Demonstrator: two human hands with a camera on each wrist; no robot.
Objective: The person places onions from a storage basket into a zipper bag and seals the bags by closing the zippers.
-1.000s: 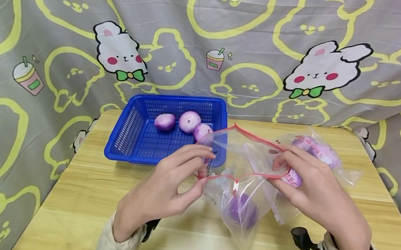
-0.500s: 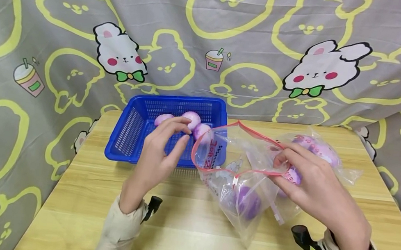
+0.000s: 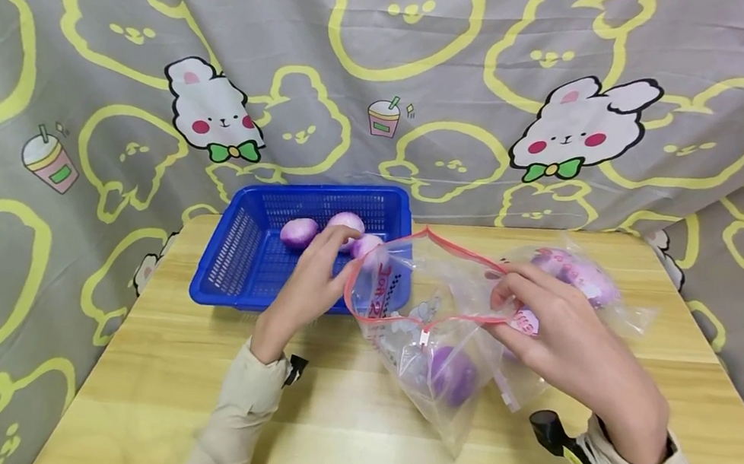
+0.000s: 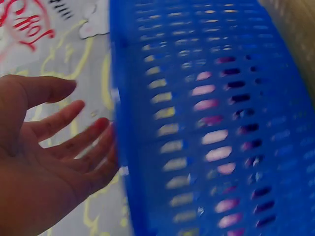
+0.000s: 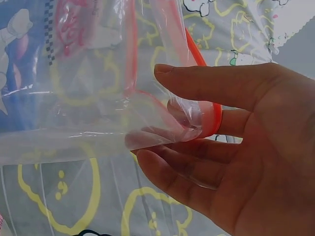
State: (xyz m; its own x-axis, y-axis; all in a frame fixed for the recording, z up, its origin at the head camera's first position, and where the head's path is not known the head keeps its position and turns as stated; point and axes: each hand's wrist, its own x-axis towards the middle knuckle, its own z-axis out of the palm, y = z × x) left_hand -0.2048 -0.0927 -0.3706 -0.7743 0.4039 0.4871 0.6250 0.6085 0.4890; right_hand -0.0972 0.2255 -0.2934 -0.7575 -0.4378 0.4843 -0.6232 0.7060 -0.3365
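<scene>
The left hand (image 3: 311, 279) I watched hung above the blue basket (image 3: 251, 260), fingers loosely bent, grasping nothing. By its fingertips lay three purple-white balls (image 3: 298, 233); contact I couldn't tell. To its right I saw a clear bag (image 3: 416, 356) holding a purple ball (image 3: 454, 375), its red rim grasped by the right hand (image 3: 553, 333).

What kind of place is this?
It looks like a small indoor work corner, maybe at home: a cartoon-printed cloth hangs behind a wood-grain table, and a blue basket sits on it.
</scene>
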